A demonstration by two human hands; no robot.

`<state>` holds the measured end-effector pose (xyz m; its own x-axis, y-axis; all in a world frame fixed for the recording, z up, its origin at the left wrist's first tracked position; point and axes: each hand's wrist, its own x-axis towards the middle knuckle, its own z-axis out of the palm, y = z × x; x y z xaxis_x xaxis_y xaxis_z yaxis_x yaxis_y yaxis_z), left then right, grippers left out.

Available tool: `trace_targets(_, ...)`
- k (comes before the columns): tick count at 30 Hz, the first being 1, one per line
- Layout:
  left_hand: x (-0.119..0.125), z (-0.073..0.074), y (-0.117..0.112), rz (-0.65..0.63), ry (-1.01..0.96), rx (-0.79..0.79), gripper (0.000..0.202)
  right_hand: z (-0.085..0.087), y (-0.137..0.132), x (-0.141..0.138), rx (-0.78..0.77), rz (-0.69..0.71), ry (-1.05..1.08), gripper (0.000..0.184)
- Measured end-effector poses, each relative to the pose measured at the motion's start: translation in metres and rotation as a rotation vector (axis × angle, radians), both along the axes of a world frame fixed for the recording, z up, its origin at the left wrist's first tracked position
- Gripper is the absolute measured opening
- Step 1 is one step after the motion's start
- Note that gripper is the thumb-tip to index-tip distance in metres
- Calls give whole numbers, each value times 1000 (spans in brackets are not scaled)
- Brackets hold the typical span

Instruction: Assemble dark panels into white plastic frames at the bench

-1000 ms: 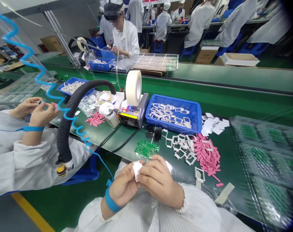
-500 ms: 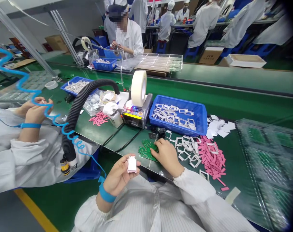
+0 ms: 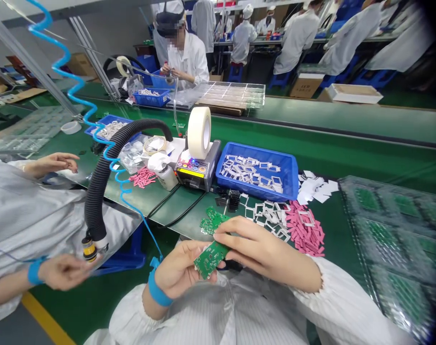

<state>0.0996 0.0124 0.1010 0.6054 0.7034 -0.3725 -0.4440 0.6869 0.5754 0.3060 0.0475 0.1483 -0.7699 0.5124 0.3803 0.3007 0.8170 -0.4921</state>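
We have the green circuit board [image 3: 211,258] between our two hands, in front of the body and just off the near edge of the bench. Its long axis runs on a slant: one end dips toward our left palm and the near side, the other rises to the right and away, in under our right fingers. Neither hand is nearer, since both touch it, each toward its own end.

Our left hand [image 3: 175,270] holds the lower end, thumb along the edge and fingers curled beneath, so the gap is narrow, about the board's own thickness. Whether anything else sits under the board in that palm we cannot tell. Our right hand [image 3: 261,247] comes over the upper end with the fingers bent and close together, tips on the board and hiding its corner; the right thumb is mostly out of sight.

Just beyond the grip, on the bench, lies a small pile of green boards [image 3: 211,221], partly behind our right fingers. Past our right hand, farther to the right, we see loose white frames [image 3: 271,211] and, beside them, a heap of pink strips [image 3: 304,235]. Farther off behind the frames stands a blue bin [image 3: 256,190].
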Motion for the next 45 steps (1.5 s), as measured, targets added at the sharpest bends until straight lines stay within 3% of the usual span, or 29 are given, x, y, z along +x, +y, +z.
trace_targets(7, 1, 0, 3, 10, 47, 48, 35, 2, 5, -1, 4, 70, -19, 26)
trace_targets(18, 7, -24, -2, -147, -198, -61, 36, 0, 17, 9, 33, 183, -144, 28)
trace_targets(20, 14, -21, -1, -78, -207, -72, 35, -1, 18, 11, 19, 94, -133, 28)
trace_targets(25, 38, -7, 9, 240, -54, 37, 31, 1, 2, 6, -275, -473, 27, 18)
trace_targets(27, 50, -5, 15, 306, -25, 92, 31, -1, -7, 0, -321, -536, -20, 20)
trace_targets(31, 72, -3, 28, 329, -36, 118, 32, -7, -8, 2, -251, -584, -65, 22)
trace_targets(35, 75, -1, 41, 367, 27, 79, 36, -3, 42, 53, -178, -694, -98, 20)
trace_targets(39, 57, -9, 45, 514, 145, -11, 24, -1, 133, 153, -46, -1111, -260, 16)
trace_targets(42, 38, -23, 38, 653, 228, -128, 22, -12, 190, 223, -46, -1241, -295, 16)
trace_targets(45, 20, -37, 24, 783, 313, -197, 27, -31, 219, 263, -48, -1254, -304, 22)
